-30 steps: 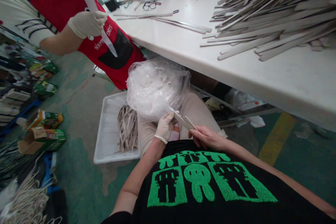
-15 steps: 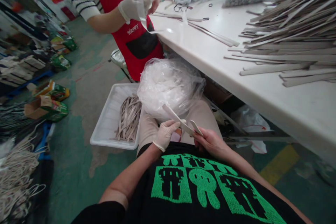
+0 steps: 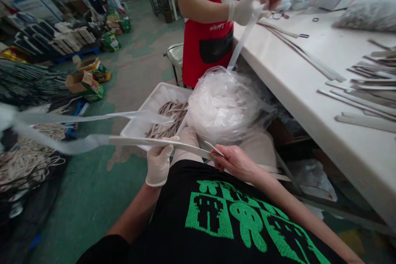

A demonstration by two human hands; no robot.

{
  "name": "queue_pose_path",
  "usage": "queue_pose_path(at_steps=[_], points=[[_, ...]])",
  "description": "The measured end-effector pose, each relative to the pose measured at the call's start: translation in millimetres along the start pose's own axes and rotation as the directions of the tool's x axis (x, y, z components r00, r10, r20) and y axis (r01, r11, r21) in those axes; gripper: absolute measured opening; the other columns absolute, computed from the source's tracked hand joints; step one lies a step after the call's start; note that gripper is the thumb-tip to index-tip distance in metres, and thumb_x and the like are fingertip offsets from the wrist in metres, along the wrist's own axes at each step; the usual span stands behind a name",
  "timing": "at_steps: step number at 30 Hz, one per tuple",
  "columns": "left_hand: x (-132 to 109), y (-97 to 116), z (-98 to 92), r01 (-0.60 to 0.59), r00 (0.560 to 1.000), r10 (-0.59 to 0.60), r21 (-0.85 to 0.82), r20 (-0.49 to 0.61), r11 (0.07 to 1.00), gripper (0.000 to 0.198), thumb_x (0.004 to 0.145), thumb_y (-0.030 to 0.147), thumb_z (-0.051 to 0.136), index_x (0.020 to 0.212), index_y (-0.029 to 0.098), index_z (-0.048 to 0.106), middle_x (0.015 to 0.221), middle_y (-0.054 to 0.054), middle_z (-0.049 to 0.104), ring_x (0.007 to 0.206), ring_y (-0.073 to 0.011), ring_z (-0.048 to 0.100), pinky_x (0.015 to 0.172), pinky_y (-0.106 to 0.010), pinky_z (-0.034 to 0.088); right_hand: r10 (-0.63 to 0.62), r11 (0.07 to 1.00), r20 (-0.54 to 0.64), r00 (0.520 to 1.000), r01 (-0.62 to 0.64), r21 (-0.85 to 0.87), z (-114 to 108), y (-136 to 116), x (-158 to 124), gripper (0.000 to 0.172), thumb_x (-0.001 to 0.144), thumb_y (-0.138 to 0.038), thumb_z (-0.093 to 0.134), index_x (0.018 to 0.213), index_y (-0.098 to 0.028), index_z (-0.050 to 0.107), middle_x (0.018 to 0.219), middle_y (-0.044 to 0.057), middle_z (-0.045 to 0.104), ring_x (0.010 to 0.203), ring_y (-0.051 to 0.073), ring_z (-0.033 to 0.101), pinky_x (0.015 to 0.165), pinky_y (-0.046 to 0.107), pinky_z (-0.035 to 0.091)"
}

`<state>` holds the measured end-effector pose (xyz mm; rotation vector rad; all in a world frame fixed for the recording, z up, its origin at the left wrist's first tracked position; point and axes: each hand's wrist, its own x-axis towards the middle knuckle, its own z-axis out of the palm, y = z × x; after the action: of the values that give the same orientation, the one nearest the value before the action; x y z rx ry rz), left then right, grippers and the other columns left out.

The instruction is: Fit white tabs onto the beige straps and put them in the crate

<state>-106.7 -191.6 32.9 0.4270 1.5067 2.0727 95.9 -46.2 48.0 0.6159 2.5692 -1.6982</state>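
Observation:
A flat, pale grey strap (image 3: 193,148) stretches across my lap between both hands. My gloved left hand (image 3: 158,163) is closed around its middle, thumb on top. My bare right hand (image 3: 233,160) pinches the strap where it folds back, a short end standing up. Off the strap's left end runs a translucent film strip (image 3: 95,143), blurred, looping back at the far left edge, where a white shape is too smeared to make out. Just beyond my hands, a clear plastic bag (image 3: 225,105) bulging with whitish film rests on my legs.
A white tray (image 3: 131,132) with several grey straps stands left of my legs. Ahead, a co-worker in a red apron (image 3: 198,55) holds a film strip. On the right, a white table (image 3: 297,70) bears more straps, eyeglasses and bags. Cartons (image 3: 89,86) stand on the floor.
The strap has swung from pointing forward to lying leftward, and my left hand has moved left along with it. Film now trails from its end. The view has turned left.

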Motion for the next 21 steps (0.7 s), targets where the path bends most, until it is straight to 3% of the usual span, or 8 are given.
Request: queue_pose_path(at_steps=[3, 7, 9, 14, 19, 21], points=[[-3.4, -24.5, -5.4, 0.219, 0.971, -0.23, -0.138, -0.071, 0.966, 0.031, 0.061, 0.035, 0.089, 0.086, 0.019, 0.078, 0.087, -0.003, 0.077, 0.084, -0.0168, 0.069, 0.082, -0.026, 0.054, 0.061, 0.992, -0.001, 0.998, -0.061, -0.114, 9.7, -2.8, 20.6, 0.036, 0.101, -0.044, 0.039, 0.075, -0.022, 0.052, 0.062, 0.0, 0.064, 0.05, 0.013, 0.057, 0.053, 0.024, 0.038], [-11.1, -55.9, 9.0, 0.443, 0.896, -0.438, -0.234, 0.074, 0.866, 0.032, 0.061, 0.033, 0.089, 0.082, 0.015, 0.076, 0.081, -0.003, 0.075, 0.074, -0.0131, 0.066, 0.073, -0.024, 0.052, 0.128, 0.964, -0.031, 0.991, -0.132, -0.23, 22.2, -3.0, 45.8, 0.041, 0.099, -0.049, 0.04, 0.069, -0.023, 0.05, 0.057, 0.001, 0.061, 0.046, 0.013, 0.053, 0.049, 0.025, 0.033], [-9.7, -63.7, 13.3, 0.494, 0.869, -0.483, -0.274, 0.112, 0.825, 0.031, 0.061, 0.032, 0.089, 0.082, 0.014, 0.075, 0.084, -0.004, 0.075, 0.075, -0.0138, 0.067, 0.072, -0.024, 0.052, 0.145, 0.961, -0.022, 0.989, -0.146, -0.235, 21.7, 1.2, 47.7, 0.045, 0.1, -0.051, 0.037, 0.067, -0.023, 0.05, 0.054, 0.001, 0.059, 0.046, 0.014, 0.053, 0.049, 0.025, 0.034], [4.4, -71.3, 4.9, 0.487, 0.843, -0.537, -0.413, -0.006, 0.77, 0.028, 0.061, 0.025, 0.089, 0.081, 0.014, 0.074, 0.08, -0.003, 0.074, 0.063, -0.0088, 0.062, 0.063, -0.019, 0.049, 0.215, 0.954, 0.002, 0.977, -0.209, -0.216, 3.6, 12.5, 30.0, 0.045, 0.097, -0.052, 0.036, 0.066, -0.022, 0.051, 0.058, 0.001, 0.061, 0.047, 0.014, 0.054, 0.05, 0.026, 0.036], [-5.9, -85.4, 18.1, 0.62, 0.779, -0.599, -0.368, 0.186, 0.692, 0.031, 0.058, 0.031, 0.091, 0.079, 0.014, 0.076, 0.08, -0.006, 0.075, 0.063, -0.0101, 0.062, 0.061, -0.02, 0.05, 0.216, 0.896, -0.071, 0.974, -0.226, -0.383, 7.7, 7.5, 36.1, 0.04, 0.095, -0.048, 0.037, 0.066, -0.023, 0.048, 0.059, 0.002, 0.063, 0.052, 0.017, 0.056, 0.054, 0.028, 0.034], [-8.8, -88.0, 22.7, 0.625, 0.777, -0.595, -0.361, 0.206, 0.692, 0.033, 0.057, 0.033, 0.092, 0.08, 0.014, 0.077, 0.082, -0.006, 0.075, 0.066, -0.0111, 0.063, 0.063, -0.021, 0.05, 0.218, 0.898, -0.067, 0.974, -0.227, -0.377, 9.7, 8.4, 37.5, 0.04, 0.096, -0.049, 0.036, 0.068, -0.023, 0.048, 0.06, 0.002, 0.064, 0.053, 0.018, 0.057, 0.055, 0.028, 0.035]])
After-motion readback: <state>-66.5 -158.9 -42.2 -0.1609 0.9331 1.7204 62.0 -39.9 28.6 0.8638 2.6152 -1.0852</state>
